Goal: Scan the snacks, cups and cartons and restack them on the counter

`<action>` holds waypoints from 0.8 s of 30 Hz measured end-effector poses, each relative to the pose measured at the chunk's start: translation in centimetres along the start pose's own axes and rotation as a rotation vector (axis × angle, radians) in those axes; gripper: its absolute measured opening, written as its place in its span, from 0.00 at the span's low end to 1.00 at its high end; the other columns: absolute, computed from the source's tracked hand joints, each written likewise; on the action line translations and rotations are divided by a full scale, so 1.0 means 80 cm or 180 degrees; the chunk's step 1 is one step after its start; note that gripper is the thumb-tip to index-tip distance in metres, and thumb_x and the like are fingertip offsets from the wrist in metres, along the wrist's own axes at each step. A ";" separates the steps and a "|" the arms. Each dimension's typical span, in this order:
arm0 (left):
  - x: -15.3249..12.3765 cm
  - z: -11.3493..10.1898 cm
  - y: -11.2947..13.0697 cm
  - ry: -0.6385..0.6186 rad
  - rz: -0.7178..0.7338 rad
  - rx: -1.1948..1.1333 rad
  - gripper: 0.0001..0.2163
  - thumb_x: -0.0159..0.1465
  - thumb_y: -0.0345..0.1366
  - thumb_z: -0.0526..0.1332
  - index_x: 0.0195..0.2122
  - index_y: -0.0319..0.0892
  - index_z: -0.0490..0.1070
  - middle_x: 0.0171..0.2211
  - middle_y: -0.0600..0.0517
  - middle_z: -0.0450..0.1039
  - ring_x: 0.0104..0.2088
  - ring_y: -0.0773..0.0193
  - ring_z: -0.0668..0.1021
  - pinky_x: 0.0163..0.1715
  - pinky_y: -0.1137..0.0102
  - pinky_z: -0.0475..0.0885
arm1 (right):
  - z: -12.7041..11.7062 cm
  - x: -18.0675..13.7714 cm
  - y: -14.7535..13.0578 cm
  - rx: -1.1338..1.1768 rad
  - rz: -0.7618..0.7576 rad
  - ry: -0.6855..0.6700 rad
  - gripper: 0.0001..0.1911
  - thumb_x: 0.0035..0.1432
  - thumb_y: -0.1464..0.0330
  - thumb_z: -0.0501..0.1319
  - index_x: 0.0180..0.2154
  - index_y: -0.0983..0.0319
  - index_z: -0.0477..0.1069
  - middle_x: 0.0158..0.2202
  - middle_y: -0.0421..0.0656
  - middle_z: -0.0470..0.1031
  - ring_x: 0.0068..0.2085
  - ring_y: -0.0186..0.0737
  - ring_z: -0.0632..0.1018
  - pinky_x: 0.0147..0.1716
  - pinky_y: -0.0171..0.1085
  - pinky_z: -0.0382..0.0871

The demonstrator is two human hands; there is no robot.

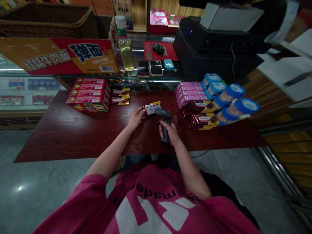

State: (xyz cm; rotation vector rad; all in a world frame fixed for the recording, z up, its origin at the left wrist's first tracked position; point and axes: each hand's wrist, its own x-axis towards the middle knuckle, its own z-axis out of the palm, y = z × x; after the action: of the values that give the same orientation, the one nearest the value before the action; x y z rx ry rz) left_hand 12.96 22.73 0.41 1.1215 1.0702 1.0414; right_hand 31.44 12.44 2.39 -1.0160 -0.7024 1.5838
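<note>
My left hand (136, 119) pinches the left end of a chocolate bar (151, 108) in a dark red and yellow wrapper, its white barcode side facing up. In my right hand (172, 131) is a grey barcode scanner (164, 128), gripped by its handle. The scanner's head is right beside the bar's right end; I cannot tell whether they touch. Two similar chocolate bars (120, 100) lie to the left, next to stacked red boxes (89, 95). On the right, more chocolate bars (201, 120) are piled in front of pink boxes (191, 92) and blue-lidded tubs (235, 94).
Behind the brown table (97, 133) runs a glass counter with a noodle carton (60, 57), a bottle (126, 52), two phones (156, 68), a turquoise case (168, 65) and a mouse (158, 48). A black machine (219, 42) stands at the back right. A cable (201, 154) hangs by the front edge.
</note>
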 end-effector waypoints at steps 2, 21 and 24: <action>-0.001 -0.001 0.000 0.0021 0.0096 0.0161 0.21 0.62 0.46 0.66 0.52 0.38 0.77 0.39 0.49 0.83 0.39 0.61 0.83 0.39 0.70 0.79 | 0.000 0.001 0.001 0.0015 -0.0037 0.0001 0.22 0.51 0.54 0.73 0.38 0.59 0.68 0.22 0.32 0.70 0.16 0.29 0.68 0.11 0.29 0.62; 0.007 -0.124 0.062 0.0820 0.1668 0.2598 0.16 0.70 0.34 0.54 0.55 0.42 0.74 0.54 0.45 0.80 0.55 0.55 0.80 0.58 0.60 0.74 | -0.002 -0.007 0.002 0.0065 -0.0041 -0.0023 0.20 0.53 0.56 0.72 0.41 0.60 0.71 0.23 0.33 0.71 0.17 0.29 0.68 0.12 0.28 0.64; 0.001 -0.140 0.059 0.0629 0.1787 0.3213 0.19 0.70 0.31 0.50 0.59 0.43 0.72 0.62 0.45 0.74 0.65 0.55 0.73 0.65 0.57 0.69 | -0.002 -0.007 0.002 0.0078 -0.0040 -0.0033 0.20 0.54 0.56 0.72 0.41 0.60 0.71 0.23 0.34 0.70 0.16 0.30 0.67 0.12 0.29 0.63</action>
State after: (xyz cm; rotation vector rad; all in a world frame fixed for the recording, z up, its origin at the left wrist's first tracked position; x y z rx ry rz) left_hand 1.56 25.28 3.84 2.2585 1.5479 1.0519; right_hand 31.54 11.87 2.34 -0.9845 -0.6935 1.5843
